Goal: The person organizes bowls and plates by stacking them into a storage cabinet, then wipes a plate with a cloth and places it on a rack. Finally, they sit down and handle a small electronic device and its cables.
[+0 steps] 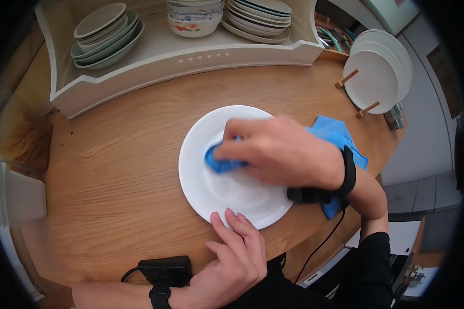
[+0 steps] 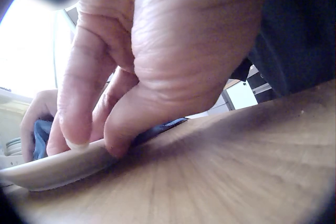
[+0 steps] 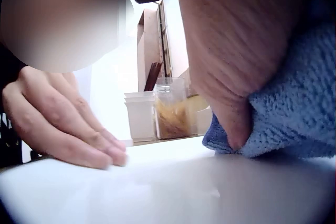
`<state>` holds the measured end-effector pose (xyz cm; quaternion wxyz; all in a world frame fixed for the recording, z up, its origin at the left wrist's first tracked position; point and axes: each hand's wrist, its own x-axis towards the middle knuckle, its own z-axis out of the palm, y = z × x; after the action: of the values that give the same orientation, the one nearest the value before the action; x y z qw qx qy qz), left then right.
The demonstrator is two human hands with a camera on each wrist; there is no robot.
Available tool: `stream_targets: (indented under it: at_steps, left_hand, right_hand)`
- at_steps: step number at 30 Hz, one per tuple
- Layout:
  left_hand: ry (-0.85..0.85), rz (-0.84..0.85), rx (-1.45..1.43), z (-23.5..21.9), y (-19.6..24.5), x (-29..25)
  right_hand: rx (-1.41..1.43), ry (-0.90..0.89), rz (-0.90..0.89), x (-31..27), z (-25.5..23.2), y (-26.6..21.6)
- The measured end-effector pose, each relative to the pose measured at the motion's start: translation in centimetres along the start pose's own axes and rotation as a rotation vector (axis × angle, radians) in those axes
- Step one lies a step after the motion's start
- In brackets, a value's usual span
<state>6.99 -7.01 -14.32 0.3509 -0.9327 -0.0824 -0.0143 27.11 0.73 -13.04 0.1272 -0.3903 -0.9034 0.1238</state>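
Note:
A white plate (image 1: 232, 190) lies on the wooden table, its rim (image 2: 63, 169) seen side-on in the left wrist view. The right hand (image 1: 288, 152), slightly blurred, grips a bunched blue cloth (image 1: 224, 164) against the plate's middle; more cloth trails out to the right under the wrist. In the right wrist view the thumb presses into the textured cloth (image 3: 289, 113) on the plate. The left hand (image 1: 237, 257) rests at the plate's near rim, fingertips on top; in the left wrist view its thumb and fingers (image 2: 76, 113) hold the rim between them.
A cream shelf (image 1: 191, 62) with stacked bowls (image 1: 196, 20) and plates (image 1: 258, 20) stands behind. White plates (image 1: 371, 77) stand in a wooden rack at the back right. At left are a white container (image 1: 26, 195) and a clear container of yellowish contents (image 1: 28, 136).

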Motion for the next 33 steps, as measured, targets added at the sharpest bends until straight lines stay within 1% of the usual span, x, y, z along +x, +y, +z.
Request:
stream_targets:
  at_steps: [1, 2, 5, 6, 8, 9, 10, 12, 13, 15, 16, 18, 19, 20, 22, 23, 27, 29, 31, 33]
  left_hand:
    - [0.01, -0.002, -0.005, 0.1, 0.1, 0.0]
    - [0.022, -0.003, -0.011, 0.2, 0.1, -0.1]
    - [-0.014, 0.0, -0.082, 0.0, 0.5, -0.3]
    - [-0.014, 0.0, -0.083, 0.0, 0.5, -0.3]
    - [-0.016, -0.001, -0.106, 0.0, 0.5, -0.3]
    - [-0.015, -0.001, -0.104, 0.0, 0.4, -0.3]
    - [0.001, -0.004, -0.108, 0.1, 0.3, -0.3]
    - [0.019, -0.007, -0.111, 0.1, 0.2, -0.2]
    - [0.015, -0.003, -0.086, 0.1, 0.2, -0.1]
    - [0.011, 0.002, -0.06, 0.1, 0.1, -0.1]
    - [0.014, 0.006, -0.038, 0.2, 0.1, 0.0]
    - [0.01, 0.014, -0.017, 0.2, 0.0, 0.0]
    - [0.016, 0.021, -0.017, 0.2, -0.1, 0.0]
    - [0.023, 0.028, -0.017, 0.2, -0.2, 0.0]
    - [0.037, 0.025, -0.021, 0.3, -0.1, 0.0]
    - [0.049, 0.021, -0.024, 0.4, -0.1, 0.0]
    - [0.044, -0.007, -0.024, 0.5, 0.2, 0.0]
    - [0.047, -0.072, -0.048, 0.4, 0.5, 0.0]
    - [0.039, -0.073, -0.041, 0.3, 0.6, 0.0]
    - [0.031, -0.076, -0.033, 0.2, 0.6, 0.0]
  right_hand:
    - [0.048, -0.01, -0.034, -0.3, 0.3, -0.7]
    - [0.11, -0.073, -0.058, -0.7, 0.3, -1.5]
    - [0.117, -0.257, 0.0, -1.8, 0.0, -3.9]
    - [0.117, -0.258, 0.001, -2.1, -0.1, -3.8]
    - [0.17, -0.17, -0.044, -2.8, -0.6, -3.3]
    - [0.209, -0.225, -0.027, -3.1, -1.2, -2.9]
    - [0.206, -0.224, -0.028, -3.2, -1.3, -3.0]
    - [0.127, -0.3, 0.076, -3.5, -1.3, -3.1]
    - [0.126, -0.299, 0.077, -3.5, -1.1, -2.8]
    - [-0.041, -0.22, -0.004, -3.2, -0.4, -2.0]
    - [-0.04, -0.22, -0.005, -3.0, -0.4, -1.7]
    - [-0.11, -0.168, -0.06, -2.2, -0.5, -0.8]
    - [-0.16, -0.079, -0.089, -1.8, -0.4, -0.2]
    - [-0.201, -0.066, -0.069, -1.5, -0.5, 0.4]
    - [-0.271, -0.131, 0.027, -0.6, -1.6, 1.1]
    - [-0.355, -0.125, 0.057, -0.5, -1.8, 1.6]
    - [-0.46, -0.089, 0.07, -1.3, -2.1, 2.8]
    - [-0.465, -0.094, 0.077, -2.0, -2.2, 2.2]
    - [-0.47, -0.096, 0.086, -2.7, -2.4, 1.6]
    - [-0.441, -0.16, 0.143, -3.4, -2.7, 1.1]
